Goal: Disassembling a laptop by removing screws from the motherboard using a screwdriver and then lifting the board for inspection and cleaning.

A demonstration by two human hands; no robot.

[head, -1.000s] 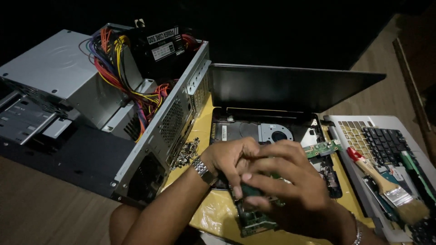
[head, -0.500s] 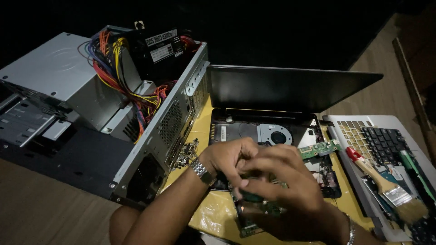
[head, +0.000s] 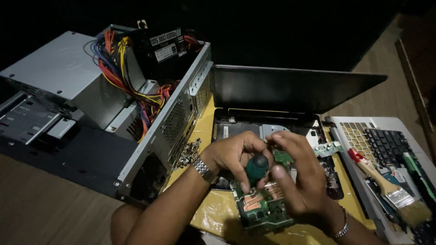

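My left hand (head: 234, 156) grips the dark green, round-topped handle of a screwdriver (head: 257, 167), held upright over a green circuit board (head: 263, 206) with copper heat pipes. My right hand (head: 302, 179) is curled beside the handle, its fingertips touching it and the board's edge. The board lies in the opened base of a dismantled laptop (head: 272, 129), whose dark lid (head: 290, 93) stands open behind. A metal watch is on my left wrist and a bracelet on my right. The screwdriver's tip is hidden by my hands.
An open grey desktop computer case (head: 150, 131) with coloured wiring and a black power supply (head: 165, 52) lies to the left. Loose screws (head: 190, 153) sit beside it. At right a removed keyboard panel (head: 381, 145) holds a paintbrush (head: 386, 186). A yellow sheet (head: 213, 213) covers the wooden table.
My hands have shifted on the board: the screwdriver's round handle now shows between them, held by my left hand, and my right hand has opened slightly away.
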